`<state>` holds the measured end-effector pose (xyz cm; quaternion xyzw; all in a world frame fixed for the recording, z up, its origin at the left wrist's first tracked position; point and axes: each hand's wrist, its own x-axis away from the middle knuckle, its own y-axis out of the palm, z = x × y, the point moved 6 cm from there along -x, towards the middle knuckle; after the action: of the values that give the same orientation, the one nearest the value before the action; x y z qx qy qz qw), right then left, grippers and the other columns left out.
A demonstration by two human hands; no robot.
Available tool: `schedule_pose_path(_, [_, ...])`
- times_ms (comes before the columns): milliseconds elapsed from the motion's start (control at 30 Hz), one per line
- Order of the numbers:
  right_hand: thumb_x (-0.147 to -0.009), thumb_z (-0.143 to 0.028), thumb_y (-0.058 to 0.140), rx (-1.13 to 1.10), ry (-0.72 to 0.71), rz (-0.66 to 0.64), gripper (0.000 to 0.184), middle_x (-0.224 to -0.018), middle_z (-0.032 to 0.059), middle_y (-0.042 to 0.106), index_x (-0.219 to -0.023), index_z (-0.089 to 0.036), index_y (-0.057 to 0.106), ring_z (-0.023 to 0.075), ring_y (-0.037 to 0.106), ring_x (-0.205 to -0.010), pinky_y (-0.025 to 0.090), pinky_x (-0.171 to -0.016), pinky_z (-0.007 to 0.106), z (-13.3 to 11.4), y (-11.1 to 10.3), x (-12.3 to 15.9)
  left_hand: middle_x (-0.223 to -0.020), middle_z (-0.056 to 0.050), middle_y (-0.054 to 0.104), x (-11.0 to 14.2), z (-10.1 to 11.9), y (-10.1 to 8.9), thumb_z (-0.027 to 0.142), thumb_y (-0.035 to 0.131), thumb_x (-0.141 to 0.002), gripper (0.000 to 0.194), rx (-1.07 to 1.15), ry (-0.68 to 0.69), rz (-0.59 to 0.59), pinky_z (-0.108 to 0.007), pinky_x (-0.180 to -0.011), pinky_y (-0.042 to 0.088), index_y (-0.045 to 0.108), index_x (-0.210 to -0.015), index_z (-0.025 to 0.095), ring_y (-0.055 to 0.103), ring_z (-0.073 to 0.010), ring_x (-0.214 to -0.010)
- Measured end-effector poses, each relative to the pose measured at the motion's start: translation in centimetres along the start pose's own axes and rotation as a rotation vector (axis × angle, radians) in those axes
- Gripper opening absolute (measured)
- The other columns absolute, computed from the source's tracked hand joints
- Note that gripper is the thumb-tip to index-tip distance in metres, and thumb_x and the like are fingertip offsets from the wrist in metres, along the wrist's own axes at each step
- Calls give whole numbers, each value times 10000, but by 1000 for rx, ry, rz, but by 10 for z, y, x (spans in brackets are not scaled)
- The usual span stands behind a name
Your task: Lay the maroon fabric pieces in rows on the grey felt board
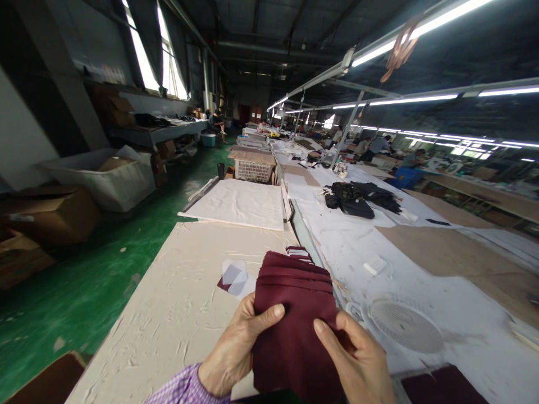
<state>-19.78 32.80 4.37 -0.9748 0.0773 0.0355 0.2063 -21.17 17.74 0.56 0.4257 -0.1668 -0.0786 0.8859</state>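
A stack of dark maroon fabric pieces (295, 303) is held up over the near end of a paper-covered table (177, 292). My left hand (236, 348) grips the stack's left edge, thumb pressed on top. My right hand (357, 359) pinches the right side, thumb on the front face. Both hands are closed on the cloth. A striped edge (298, 251) peeks out at the top of the stack. A small white and maroon piece (234, 278) lies on the table just left of the stack.
A white fan guard (404, 322) lies to the right. A black garment pile (357, 197) sits farther back on the white-covered table. A white board (240, 203) and a plastic basket (254, 170) stand beyond. Cardboard boxes (46, 213) line the green floor at left. Other workers sit far off.
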Motion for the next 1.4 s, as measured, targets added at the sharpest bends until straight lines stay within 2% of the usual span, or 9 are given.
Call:
schedule_pose_path(100, [-748, -450, 620, -79, 41, -7, 302, -573, -36, 483, -645, -204, 478, 121, 478, -546, 433, -521, 199, 5, 0, 1, -840, -93, 731, -1, 1, -2, 147, 698, -719, 150, -35, 6, 12, -266, -666, 537, 691, -868, 136, 672, -172, -675])
schedule_pose_path(167, [-742, -449, 632, -174, 55, -1, 288, -823, 24, 625, -881, -211, 552, 168, 598, -752, 510, -663, 225, 7, -1, 0, -818, -88, 733, 0, 1, -5, 149, 707, -709, 129, -59, 5, 29, -260, -654, 538, 695, -836, 135, 672, -173, -668])
schedule_pose_path(233, [-745, -443, 635, -194, 32, 17, 436, -1129, 67, 597, -1113, -238, 520, 193, 593, -979, 521, -785, 243, 7, -4, -2, -812, -85, 734, 0, 1, -6, 146, 710, -705, 131, -85, 4, 17, -253, -658, 537, 701, -836, 138, 673, -173, -683])
schedule_pose_path(300, [-767, -430, 619, -115, -29, 7, 443, -1215, 66, 561, -1163, -258, 522, 190, 589, -1016, 532, -782, 233, 5, -7, -4, -822, -83, 734, 1, 1, -6, 144, 702, -715, 140, -110, 3, -15, -250, -676, 537, 705, -855, 145, 674, -168, -701])
schedule_pose_path(500, [-811, -356, 589, 94, -269, 65, 228, -955, 46, 673, -1000, -238, 635, 180, 640, -850, 536, -772, 254, -6, -11, -4, -821, -73, 734, 3, 1, -8, 169, 706, -718, 148, -155, 20, -32, -232, -683, 531, 707, -865, 155, 671, -152, -709])
schedule_pose_path(733, [-759, -431, 639, -183, -27, -1, 330, -999, 74, 660, -991, -207, 569, 186, 643, -857, 543, -688, 217, 4, -5, -2, -843, -73, 733, 6, 3, -6, 165, 685, -738, 174, -202, 52, -71, -234, -707, 526, 706, -910, 151, 671, -157, -730])
schedule_pose_path(933, [-812, -445, 570, -153, -47, -167, 310, -920, 82, 667, -988, -189, 576, 204, 650, -830, 545, -742, 263, 6, 4, 3, -802, -65, 733, 8, 5, -7, 162, 681, -740, 111, -150, 54, -27, -249, -691, 535, 703, -848, 147, 671, -162, -697])
schedule_pose_path(1133, [-840, -457, 507, -66, -61, -315, 370, -1015, 104, 677, -1042, -176, 637, 230, 641, -883, 525, -791, 279, -7, 15, 7, -762, -56, 730, 8, 8, -6, 151, 706, -712, 101, -81, 74, 45, -240, -641, 534, 704, -813, 152, 662, -152, -644])
schedule_pose_path(1400, [-795, -492, 551, -84, 52, -303, 366, -768, 73, 691, -873, -154, 666, 228, 643, -736, 536, -652, 264, 0, 17, 8, -852, -102, 731, 8, 2, -6, 129, 702, -713, 170, -29, 32, 8, -272, -685, 542, 689, -883, 122, 670, -168, -698])
